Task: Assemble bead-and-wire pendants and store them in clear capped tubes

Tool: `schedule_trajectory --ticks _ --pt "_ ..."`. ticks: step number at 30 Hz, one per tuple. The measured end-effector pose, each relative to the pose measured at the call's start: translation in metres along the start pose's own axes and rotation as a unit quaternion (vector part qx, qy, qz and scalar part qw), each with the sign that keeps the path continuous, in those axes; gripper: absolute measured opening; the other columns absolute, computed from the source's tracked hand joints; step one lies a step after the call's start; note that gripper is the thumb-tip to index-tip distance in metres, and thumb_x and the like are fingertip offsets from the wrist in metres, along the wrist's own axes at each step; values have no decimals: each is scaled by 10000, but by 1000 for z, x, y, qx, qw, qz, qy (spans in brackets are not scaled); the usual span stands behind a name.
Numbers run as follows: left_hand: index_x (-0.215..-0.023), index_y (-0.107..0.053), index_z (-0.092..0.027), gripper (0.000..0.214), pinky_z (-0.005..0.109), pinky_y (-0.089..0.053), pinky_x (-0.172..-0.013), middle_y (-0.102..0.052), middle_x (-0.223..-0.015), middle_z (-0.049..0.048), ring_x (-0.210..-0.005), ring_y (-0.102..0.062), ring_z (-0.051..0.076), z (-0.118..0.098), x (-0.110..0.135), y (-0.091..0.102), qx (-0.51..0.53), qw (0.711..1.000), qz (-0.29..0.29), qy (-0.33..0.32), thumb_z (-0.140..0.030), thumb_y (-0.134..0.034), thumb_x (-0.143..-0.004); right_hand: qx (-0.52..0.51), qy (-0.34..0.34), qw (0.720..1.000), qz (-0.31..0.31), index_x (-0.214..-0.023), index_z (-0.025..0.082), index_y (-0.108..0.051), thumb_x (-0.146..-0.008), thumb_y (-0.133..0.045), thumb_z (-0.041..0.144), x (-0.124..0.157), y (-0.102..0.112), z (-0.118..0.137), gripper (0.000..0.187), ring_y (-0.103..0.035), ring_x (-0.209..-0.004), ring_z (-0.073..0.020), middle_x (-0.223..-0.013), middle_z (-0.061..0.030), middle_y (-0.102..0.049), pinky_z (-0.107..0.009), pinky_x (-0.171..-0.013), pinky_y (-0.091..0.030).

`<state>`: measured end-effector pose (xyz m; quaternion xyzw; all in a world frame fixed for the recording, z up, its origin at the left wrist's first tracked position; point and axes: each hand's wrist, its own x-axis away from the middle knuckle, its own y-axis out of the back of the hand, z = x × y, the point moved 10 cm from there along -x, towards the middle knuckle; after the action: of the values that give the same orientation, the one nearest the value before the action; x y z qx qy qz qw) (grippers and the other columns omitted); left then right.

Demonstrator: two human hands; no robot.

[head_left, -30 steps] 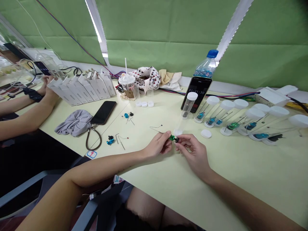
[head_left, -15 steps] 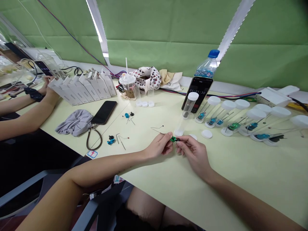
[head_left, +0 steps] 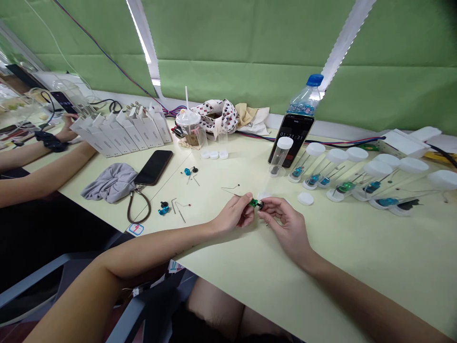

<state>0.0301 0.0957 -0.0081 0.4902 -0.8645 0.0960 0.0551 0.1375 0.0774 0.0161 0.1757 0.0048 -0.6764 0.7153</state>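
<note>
Left hand [head_left: 236, 215]: fingers pinched on one end of a small green part [head_left: 254, 203].
Right hand [head_left: 285, 224]: fingers pinched on the other end — apparently a dark cap, too small to be told.
Green part: held just above the bench [head_left: 321, 257], between both hands.
Nearby: a white lid [head_left: 305, 198] lies to the right — clear tubes [head_left: 314, 166] beyond.

Green part [head_left: 254, 203], pale yellow table [head_left: 339, 247], blue-capped bottle [head_left: 306, 99], grey cloth [head_left: 110, 181]

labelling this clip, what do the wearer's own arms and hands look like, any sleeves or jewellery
Both arms are bare as far up as the view shows: no sleeves, gloves or watch. The left hand and right hand show no rings or markings that I can make out.
</note>
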Motion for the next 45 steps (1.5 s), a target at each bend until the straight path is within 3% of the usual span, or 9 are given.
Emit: schedule_trajectory --ticks 11,45 --pt "-546 -312 -193 522 239 -214 -432 -398 -417 -31 -384 -296 66 -1 1 -2 6 1000 3 -3 -527 -285 -946 -18 -14 1000 10 -989 214 -616 -875 -615 357 1 -2 -4 184 -631 -700 -152 -834 -31 -663 -290 -603 -550" --pt "-511 -335 -193 558 252 -262 -452 -404 -419 -18 -397 -311 72 -5 2 -3 -28 999 7 -17 -523 -256 -954 -55 -46 997 40 -938 194 -629 -903 -580 372 3 -7 -11 187 -563 -578 -107 -716 1 -634 -245 -527 -465"
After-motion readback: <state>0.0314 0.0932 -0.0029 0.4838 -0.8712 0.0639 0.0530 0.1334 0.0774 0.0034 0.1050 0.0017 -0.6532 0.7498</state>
